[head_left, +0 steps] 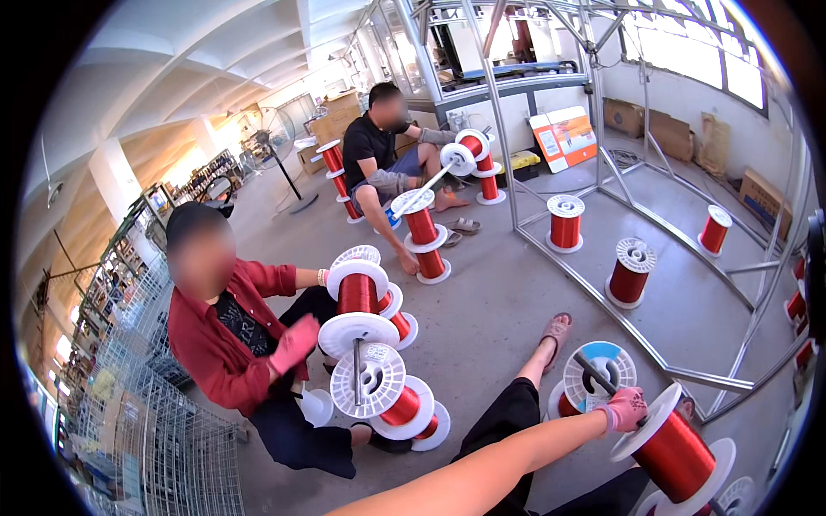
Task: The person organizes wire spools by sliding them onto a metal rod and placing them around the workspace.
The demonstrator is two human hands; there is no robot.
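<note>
My left hand (625, 409), in a pink glove, is closed around a dark metal rod (592, 371). The rod runs toward the hub of a white-flanged spool of red wire (677, 465), which lies tilted on its side just right of the hand. Behind the hand stands another spool with a blue label ring (621, 356) on its top flange. More spool flanges (736, 496) show at the lower right rim. My right hand is not in view.
At left, a person in a red shirt (206, 357) sits beside stacked wire spools (368, 378) and wire cages (185, 460). Farther back, a person in black (366, 142) handles spools. A metal frame (637, 215) surrounds several upright spools (631, 273) at right. Cardboard boxes (761, 198) line the wall.
</note>
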